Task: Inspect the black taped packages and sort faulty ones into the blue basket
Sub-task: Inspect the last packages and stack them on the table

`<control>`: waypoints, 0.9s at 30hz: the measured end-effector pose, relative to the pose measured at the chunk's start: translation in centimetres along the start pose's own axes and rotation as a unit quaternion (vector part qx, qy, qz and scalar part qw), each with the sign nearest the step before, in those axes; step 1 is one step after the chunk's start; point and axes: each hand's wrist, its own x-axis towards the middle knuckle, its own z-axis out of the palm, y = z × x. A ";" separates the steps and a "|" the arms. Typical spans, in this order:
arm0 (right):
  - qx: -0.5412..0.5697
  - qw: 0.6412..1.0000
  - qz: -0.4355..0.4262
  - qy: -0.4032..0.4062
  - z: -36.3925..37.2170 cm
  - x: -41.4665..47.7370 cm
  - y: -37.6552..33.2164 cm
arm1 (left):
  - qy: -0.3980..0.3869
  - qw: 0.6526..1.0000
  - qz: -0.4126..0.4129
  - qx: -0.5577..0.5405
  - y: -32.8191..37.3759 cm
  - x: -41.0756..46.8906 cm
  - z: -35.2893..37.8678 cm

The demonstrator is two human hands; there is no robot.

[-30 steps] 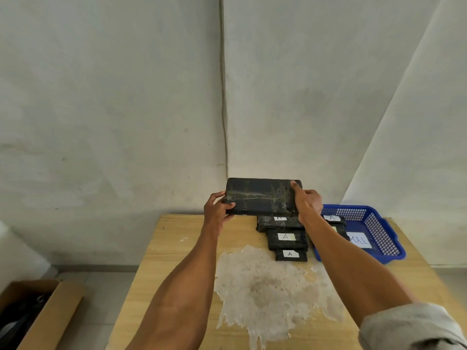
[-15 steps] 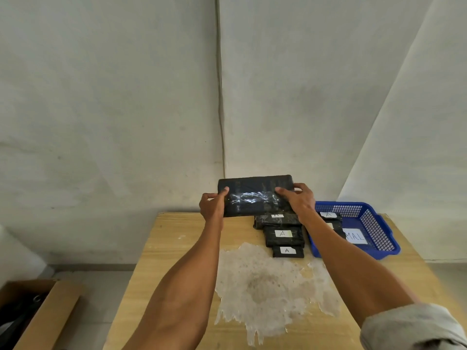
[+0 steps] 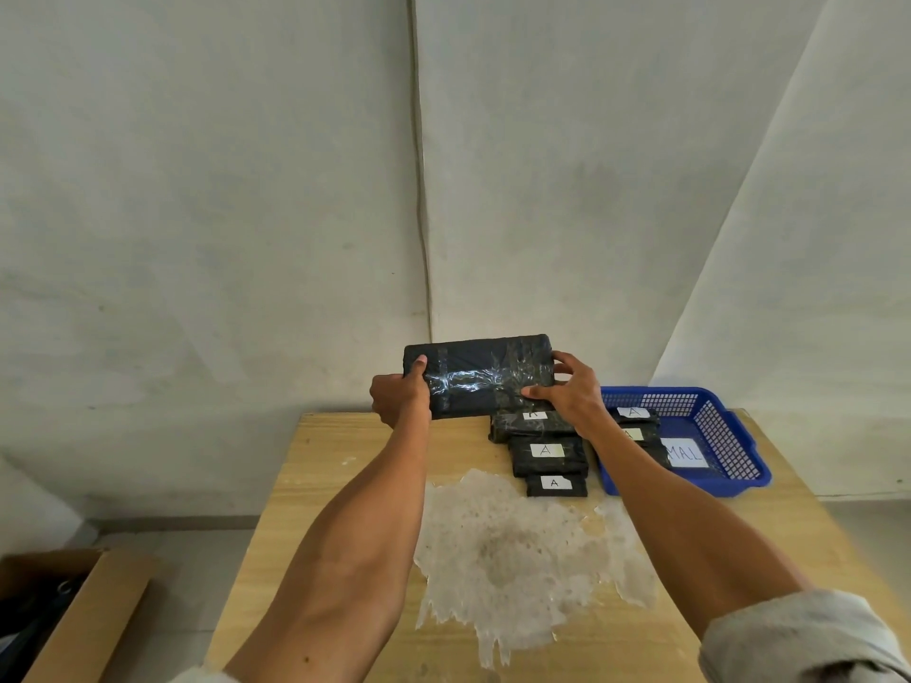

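Beyond the left edge of the table (image 3: 315, 485) a cardboard box (image 3: 79, 618) stood on the floor, and plain wood ran from that edge to a pale patch (image 3: 503, 559). Above the far side, the left hand (image 3: 399, 399) gripped one end of a black taped package (image 3: 478, 374) and the right hand (image 3: 572, 396) pinched the other, holding it over a row of labelled packages (image 3: 547, 460). Rightmost, the blue basket (image 3: 724, 438) held further packages (image 3: 641, 430).
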 end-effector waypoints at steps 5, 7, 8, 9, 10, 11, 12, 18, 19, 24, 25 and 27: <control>-0.011 1.000 -0.007 0.005 0.2 0.0 -0.1 | -0.002 1.000 -0.005 0.006 0.2 0.1 -0.1; -0.014 1.000 -0.010 0.006 0.3 0.0 -0.1 | -0.003 1.000 0.000 0.004 0.4 0.3 -0.1; -0.016 1.000 -0.013 0.006 0.3 0.0 -0.1 | -0.002 1.000 0.002 0.004 0.5 0.2 -0.1; -0.019 1.000 -0.018 0.006 0.3 0.0 -0.1 | 0.001 1.000 0.007 0.005 0.5 0.3 0.0; -0.023 0.999 -0.023 0.007 0.3 0.0 -0.2 | 0.004 1.000 0.010 0.004 0.5 0.3 0.0; -0.029 0.999 -0.029 0.009 0.3 0.0 -0.4 | 0.005 1.000 0.008 0.001 0.5 0.4 0.0; -0.035 0.999 -0.033 0.012 0.3 0.0 -0.5 | 0.005 1.000 0.003 -0.005 0.5 0.3 0.0; -0.034 0.999 -0.028 0.021 0.4 0.1 -0.6 | -0.020 0.998 0.015 -0.050 0.4 0.1 0.2; -0.030 0.999 -0.022 0.028 0.5 0.1 -0.7 | -0.029 0.998 0.006 -0.053 0.3 0.0 0.2; 0.002 0.997 0.035 0.063 0.6 -0.1 -1.1 | -0.089 0.995 0.025 -0.024 -0.5 -0.1 0.8; 0.011 0.996 0.044 0.072 0.6 -0.2 -1.3 | -0.094 0.995 0.027 -0.032 -0.6 -0.4 0.8; 0.033 0.994 0.056 0.092 0.7 -0.4 -1.6 | -0.105 0.992 0.010 -0.064 -1.1 -0.6 1.1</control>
